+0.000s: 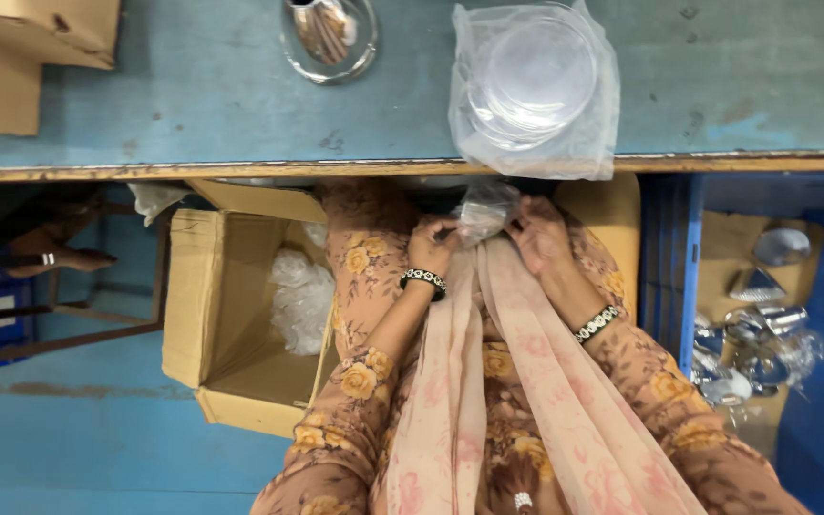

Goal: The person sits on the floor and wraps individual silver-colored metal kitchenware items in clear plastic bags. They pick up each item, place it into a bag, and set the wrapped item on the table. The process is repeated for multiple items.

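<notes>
It looked like a small packing workshop. A worn blue bench [193, 86] held a bagged stack of clear lids [534, 81], an open carton [231, 305] of plastic wraps stood on the floor, and a blue crate [671, 257] beside a heap of shiny wrapped pieces [755, 348] sat alongside

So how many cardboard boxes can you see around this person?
3. One open box stands on the floor by the person's left side, one lies on the table's far left corner, and one holds shiny pieces on the right. Others may be hidden.
</notes>
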